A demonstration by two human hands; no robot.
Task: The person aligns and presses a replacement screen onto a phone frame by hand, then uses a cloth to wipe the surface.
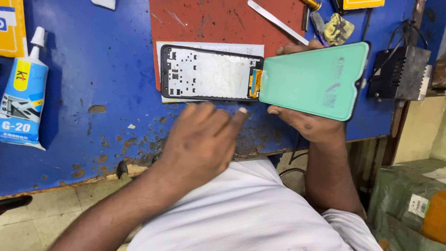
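Note:
My right hand point(304, 118) grips a phone display panel point(313, 79) covered in green film, holding it tilted above the blue bench by its left end. An orange flex cable point(253, 83) links the panel to a black phone frame point(209, 74) lying flat on a sheet of paper point(209, 46). My left hand point(202, 139) rests with fingers curled on the bench just below the frame's lower edge, its thumb pointing toward the panel. It holds nothing that I can see.
A blue and white glue tube point(23, 93) lies at the left. A red mat point(223, 21), metal pry tool point(276, 21) and stained cloth point(338, 29) sit at the back. A black box with wires point(399, 72) stands at the right. The worn bench edge point(93, 179) runs below.

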